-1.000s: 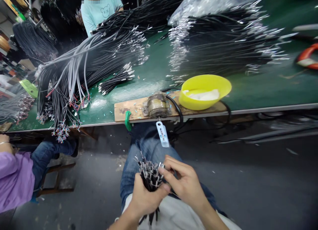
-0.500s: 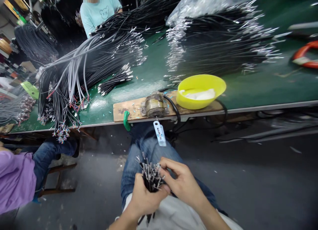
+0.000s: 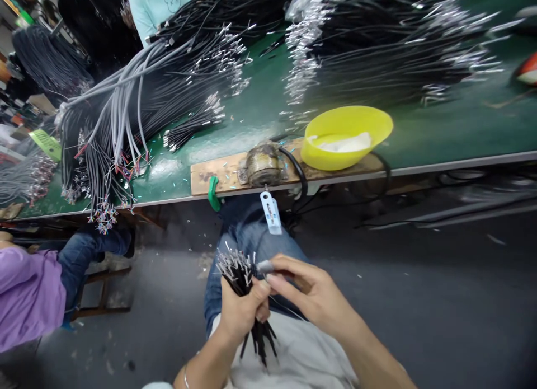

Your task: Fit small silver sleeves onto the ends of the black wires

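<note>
A bundle of black cables (image 3: pixel 240 274) with stripped silvery ends is gripped in my left hand (image 3: pixel 241 310), above my lap. The cables' lower parts hang below the fist. My right hand (image 3: pixel 312 291) is at the right side of the bundle, thumb and fingers pinched on a small grey piece (image 3: pixel 264 267) that points at the cable ends; what it is I cannot make out. Above my knees, a light blue clip-like tag (image 3: pixel 271 212) hangs from the shaft of a small motor (image 3: pixel 264 164) on a wooden board (image 3: pixel 201 181).
A yellow bowl (image 3: pixel 312 154) with white material stands on the board, beside a green clamp (image 3: pixel 213 193). Cable piles (image 3: pixel 377 59) cover parts of the green table (image 3: pixel 453 137). One person (image 3: pixel 31 294) sits at the left; another (image 3: pixel 145 11) is behind the table.
The cable bundle has tilted left in my left hand. My right hand now shows the grey piece between its fingers. The view has shifted slightly, with the table higher in the picture.
</note>
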`<state>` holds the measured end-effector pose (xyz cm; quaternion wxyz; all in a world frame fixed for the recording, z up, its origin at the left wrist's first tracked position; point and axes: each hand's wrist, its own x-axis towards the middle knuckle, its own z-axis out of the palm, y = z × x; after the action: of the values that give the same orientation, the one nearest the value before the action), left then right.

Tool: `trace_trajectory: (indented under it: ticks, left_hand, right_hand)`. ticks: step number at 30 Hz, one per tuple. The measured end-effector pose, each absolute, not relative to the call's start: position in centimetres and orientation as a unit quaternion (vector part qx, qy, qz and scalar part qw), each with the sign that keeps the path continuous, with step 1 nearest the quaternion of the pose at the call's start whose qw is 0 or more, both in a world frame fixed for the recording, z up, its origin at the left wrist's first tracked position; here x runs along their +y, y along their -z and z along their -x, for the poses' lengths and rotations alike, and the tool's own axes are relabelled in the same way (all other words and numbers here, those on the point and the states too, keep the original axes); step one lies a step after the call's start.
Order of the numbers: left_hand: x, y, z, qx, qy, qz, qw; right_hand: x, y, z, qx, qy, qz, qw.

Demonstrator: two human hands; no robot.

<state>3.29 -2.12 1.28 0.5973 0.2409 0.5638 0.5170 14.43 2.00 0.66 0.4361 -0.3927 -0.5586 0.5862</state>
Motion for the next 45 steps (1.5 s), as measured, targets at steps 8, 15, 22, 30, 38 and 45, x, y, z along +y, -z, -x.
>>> trace_trajectory:
  ticks: [8, 15, 22, 30, 38, 45]
  left_hand:
    - [-1.7, -1.7, -3.1, 0.571, -0.518, -0.235, 0.592]
    - [-1.1, -2.4, -2.4, 0.567, -0.505, -0.231, 0.609]
    - [-0.5, -2.6, -1.6, 0.476, -0.493, -0.213, 0.697]
    - [-0.4, -2.7, -2.4, 0.491, -0.556, -0.191, 0.643]
    - [0.6, -3.3, -2.4, 0.486, -0.617, -0.137, 0.604]
    - [0.2, -4.7, -2.2, 0.600, -0.474, -0.231, 0.602]
  right_hand:
    - [1.5, -0.5, -13.6, -0.521, -0.588, 0.412, 0.460]
    - [2.1, -0.3, -13.9, -0.451, -0.586, 0.447, 0.503]
    - [2.7, -1.6, -14.1, -0.573, -0.563, 0.358, 0.477]
    - [2.6, -1.7, -13.0, -0.507, -0.511, 0.407, 0.561]
    - [1.9, -0.6, -12.6, -0.521, -0.510, 0.412, 0.547]
    - [1.9, -0.3, -13.4, -0.544, -0.405, 0.467, 0.566]
